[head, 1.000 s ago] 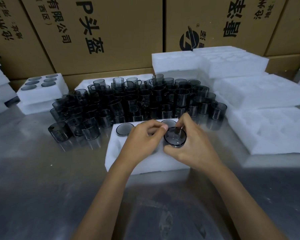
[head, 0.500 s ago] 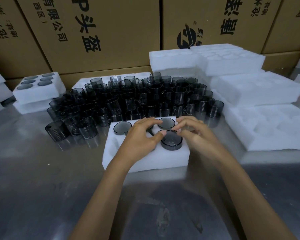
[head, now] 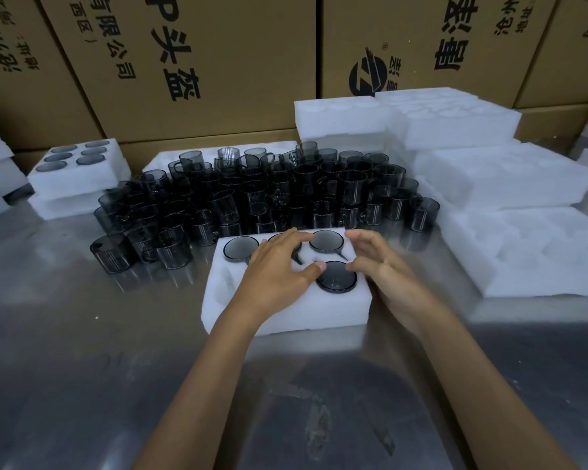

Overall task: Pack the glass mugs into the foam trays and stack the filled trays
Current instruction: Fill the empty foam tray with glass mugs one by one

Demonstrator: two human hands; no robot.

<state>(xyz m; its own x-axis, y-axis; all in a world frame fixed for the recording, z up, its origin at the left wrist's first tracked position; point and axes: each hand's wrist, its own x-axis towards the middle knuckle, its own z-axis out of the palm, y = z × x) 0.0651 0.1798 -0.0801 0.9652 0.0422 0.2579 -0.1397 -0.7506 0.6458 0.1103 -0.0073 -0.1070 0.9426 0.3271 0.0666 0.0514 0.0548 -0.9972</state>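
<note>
Hands first: nothing is gripped right now. The left hand (head: 279, 271) is laid flat over the middle of the foam tray (head: 286, 313), fingers stretched toward the back row and the thumb tip touching the rim of the newest mug (head: 336, 277). The right hand (head: 384, 266) is held just right of that mug, fingers loosely extended and apart, no contact that can be made out.

That mug is seated upright in the front-right pocket at frame centre, mouth facing up, so its long axis runs straight down into the foam; the rim is seen slightly proud of the surface. Which way its handle points can't be told. Three more mugs are sunk in the back row, the same way up, the middle one mostly hidden under the left fingers. The tray's long side runs left to right across the steel table (head: 82, 368).

Compared with a second ago: the mug was pinched in the right hand and held above the pocket then; now it has been dropped in and let go, and both hands have been opened out.

Further out, the loose mugs (head: 269, 195) are crowded just behind the tray, a filled tray stack (head: 78, 171) sits at upper left, empty foam trays (head: 510, 184) are piled on the right, and cardboard boxes (head: 218, 62) line the back.
</note>
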